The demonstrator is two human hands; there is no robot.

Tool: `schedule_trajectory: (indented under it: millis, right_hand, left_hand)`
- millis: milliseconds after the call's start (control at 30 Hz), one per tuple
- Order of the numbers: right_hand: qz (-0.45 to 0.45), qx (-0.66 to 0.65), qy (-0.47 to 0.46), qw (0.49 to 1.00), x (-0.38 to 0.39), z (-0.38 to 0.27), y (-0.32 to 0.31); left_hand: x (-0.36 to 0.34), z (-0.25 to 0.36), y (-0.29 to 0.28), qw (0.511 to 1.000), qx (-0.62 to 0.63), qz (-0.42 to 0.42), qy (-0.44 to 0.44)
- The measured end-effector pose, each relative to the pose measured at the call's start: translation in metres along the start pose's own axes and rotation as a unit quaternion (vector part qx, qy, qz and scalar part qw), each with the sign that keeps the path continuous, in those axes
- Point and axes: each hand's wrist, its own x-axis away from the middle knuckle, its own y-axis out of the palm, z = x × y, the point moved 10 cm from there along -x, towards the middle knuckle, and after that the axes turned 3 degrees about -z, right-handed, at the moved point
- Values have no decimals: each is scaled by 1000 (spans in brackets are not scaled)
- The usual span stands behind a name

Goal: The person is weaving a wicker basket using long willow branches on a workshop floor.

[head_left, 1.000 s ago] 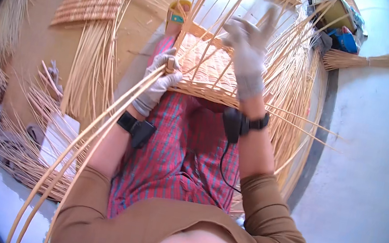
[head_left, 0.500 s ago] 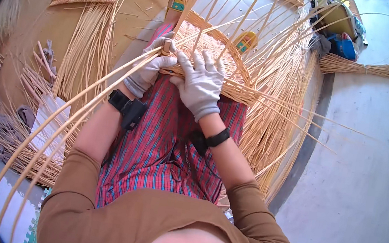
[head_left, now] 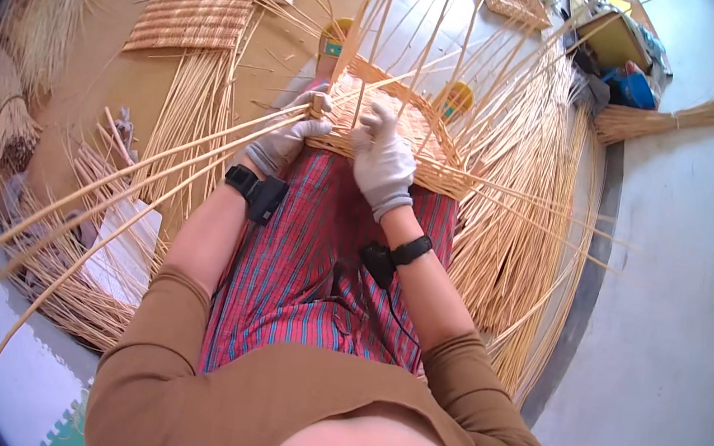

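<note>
A partly woven wicker basket [head_left: 441, 178] rests over my legs, with long upright rods rising from its rim. My left hand [head_left: 288, 140], in a pale glove, is closed around its near left corner, beside a short wooden corner post [head_left: 317, 106]. Several long wicker rods [head_left: 190, 147] stretch from that corner out to the lower left. My right hand [head_left: 383, 165], gloved too, is at the near wall with its fingers curled in. Whatever those fingers hold is hidden. Thinner rods [head_left: 550, 209] stick out from the basket's right corner.
Loose wicker [head_left: 509, 244] lies in a thick spread on the right. A tied bundle [head_left: 677, 122] sits beyond it near a blue container [head_left: 633, 87]. Woven panels [head_left: 189, 21] lie at the far left, above more loose rods [head_left: 64, 291]. Another woven tray [head_left: 511, 0] is at the back.
The right hand's fingers have gone from spread over the near wall to curled and raised. The rods at the left have swung upward. The view has shifted slightly.
</note>
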Motion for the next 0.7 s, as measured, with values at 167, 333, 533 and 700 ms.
schedule_trajectory:
  millis: [167, 333, 533, 700]
  right_hand:
    - [-127, 243, 76, 959, -43, 15, 37]
    - [-81, 182, 52, 979, -32, 3, 34]
    - [-33, -338, 162, 927, 66, 76, -40]
    - [305, -577, 130, 747, 79, 156, -122]
  left_hand:
    - [1, -12, -1, 998, -20, -36, -36]
    - [-3, 7, 0, 987, -147, -59, 13]
    - [61, 41, -6, 884, -389, 259, -13]
    - [16, 6, 120, 893, -444, 56, -31]
